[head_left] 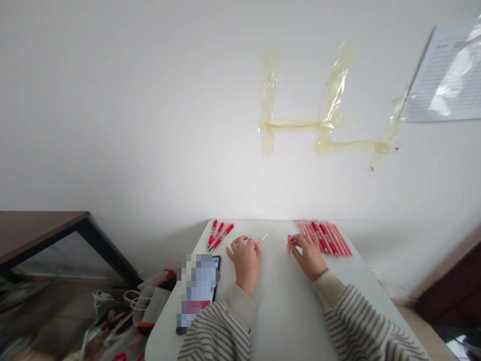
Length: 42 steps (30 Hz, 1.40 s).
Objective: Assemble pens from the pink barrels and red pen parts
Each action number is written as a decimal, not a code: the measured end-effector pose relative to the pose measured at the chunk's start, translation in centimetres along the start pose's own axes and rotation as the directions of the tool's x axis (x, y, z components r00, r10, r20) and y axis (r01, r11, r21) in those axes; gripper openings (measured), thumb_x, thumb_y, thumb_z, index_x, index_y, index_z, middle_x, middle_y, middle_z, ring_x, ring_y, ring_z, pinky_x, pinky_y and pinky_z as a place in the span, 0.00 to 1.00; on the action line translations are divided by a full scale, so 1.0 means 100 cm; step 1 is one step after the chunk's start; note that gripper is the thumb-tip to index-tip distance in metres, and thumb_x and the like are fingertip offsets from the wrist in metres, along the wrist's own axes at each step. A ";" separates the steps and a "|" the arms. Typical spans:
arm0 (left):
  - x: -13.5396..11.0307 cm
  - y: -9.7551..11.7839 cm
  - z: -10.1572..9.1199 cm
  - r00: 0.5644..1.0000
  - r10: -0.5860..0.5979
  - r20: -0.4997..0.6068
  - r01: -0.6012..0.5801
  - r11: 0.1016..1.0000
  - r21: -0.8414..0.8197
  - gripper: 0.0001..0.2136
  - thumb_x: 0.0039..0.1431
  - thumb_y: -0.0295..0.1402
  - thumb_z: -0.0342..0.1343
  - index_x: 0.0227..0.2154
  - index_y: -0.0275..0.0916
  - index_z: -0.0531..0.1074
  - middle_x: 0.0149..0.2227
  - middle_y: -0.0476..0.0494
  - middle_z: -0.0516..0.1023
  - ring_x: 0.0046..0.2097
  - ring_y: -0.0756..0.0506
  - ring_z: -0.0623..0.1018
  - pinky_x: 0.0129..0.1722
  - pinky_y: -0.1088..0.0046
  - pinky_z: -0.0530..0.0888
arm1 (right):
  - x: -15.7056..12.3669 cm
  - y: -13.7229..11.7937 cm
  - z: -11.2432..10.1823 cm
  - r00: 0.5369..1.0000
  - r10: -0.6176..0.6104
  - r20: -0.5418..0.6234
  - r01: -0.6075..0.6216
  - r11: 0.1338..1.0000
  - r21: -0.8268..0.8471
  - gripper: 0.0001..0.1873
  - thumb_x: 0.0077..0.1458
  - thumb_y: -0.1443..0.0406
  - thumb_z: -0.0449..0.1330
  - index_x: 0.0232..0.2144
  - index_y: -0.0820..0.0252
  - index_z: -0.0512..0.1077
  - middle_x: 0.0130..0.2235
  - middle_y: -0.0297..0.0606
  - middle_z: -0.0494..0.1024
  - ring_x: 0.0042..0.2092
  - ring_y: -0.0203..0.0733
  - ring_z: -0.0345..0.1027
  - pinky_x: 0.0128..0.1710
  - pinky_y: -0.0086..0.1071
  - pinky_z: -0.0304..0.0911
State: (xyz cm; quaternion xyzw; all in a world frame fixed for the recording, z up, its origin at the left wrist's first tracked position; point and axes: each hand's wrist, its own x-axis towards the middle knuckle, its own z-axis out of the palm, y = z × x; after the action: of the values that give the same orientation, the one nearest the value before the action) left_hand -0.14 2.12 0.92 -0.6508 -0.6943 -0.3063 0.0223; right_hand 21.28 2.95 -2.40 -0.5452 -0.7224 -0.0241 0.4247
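Observation:
My left hand [247, 261] is closed around a pink pen [260, 243] whose thin whitish end points up and to the right. Across a short gap, my right hand [307, 254] pinches a small pink-red pen cap [289, 243] between thumb and fingers. Just beyond the right hand lies a row of several pink pens [340, 239], with a few darker red pens [325, 238] among them. Farther left, several red and pink pens [221, 235] rest in a loose fan near the table's back corner. The fingers partly hide both held pieces.
The white table [289, 321] stands against a wall with yellowed tape [293, 124] on it. Left of my left forearm lies a phone [217, 271] with a blurred screen. A brown table [41, 228] and a cluttered pile [128, 316] are at the left.

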 end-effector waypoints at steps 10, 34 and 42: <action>0.001 0.001 0.001 1.000 0.019 -0.016 -0.020 0.998 -0.065 0.07 0.59 0.33 0.55 0.37 0.45 0.77 0.48 0.43 0.73 0.54 0.39 0.68 0.57 0.54 0.60 | 0.000 0.001 0.000 1.000 0.007 -0.001 -0.007 1.000 -0.020 0.12 0.67 0.56 0.50 0.41 0.53 0.69 0.40 0.38 0.82 0.44 0.45 0.76 0.66 0.63 0.39; 0.002 0.002 0.000 0.997 0.075 -0.007 -0.075 0.981 -0.178 0.07 0.59 0.33 0.57 0.39 0.47 0.78 0.47 0.44 0.74 0.54 0.41 0.70 0.58 0.58 0.63 | 0.006 0.001 -0.011 0.989 -0.099 -0.108 0.091 0.993 -0.080 0.10 0.64 0.57 0.57 0.41 0.48 0.77 0.38 0.36 0.81 0.51 0.52 0.67 0.58 0.52 0.55; 0.003 0.001 0.001 0.997 0.079 -0.011 -0.080 0.975 -0.207 0.06 0.59 0.34 0.59 0.39 0.49 0.78 0.48 0.45 0.74 0.54 0.42 0.70 0.58 0.58 0.64 | 0.005 0.005 -0.012 0.990 -0.087 -0.108 0.073 0.990 -0.125 0.11 0.63 0.57 0.57 0.42 0.47 0.78 0.40 0.38 0.78 0.50 0.53 0.64 0.57 0.54 0.54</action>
State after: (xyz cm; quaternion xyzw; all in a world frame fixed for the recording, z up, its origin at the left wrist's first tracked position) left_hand -0.07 2.45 0.99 -0.6764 -0.6320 -0.3769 -0.0324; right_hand 22.38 2.96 -1.52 -0.5382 -0.7157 -0.1154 0.4299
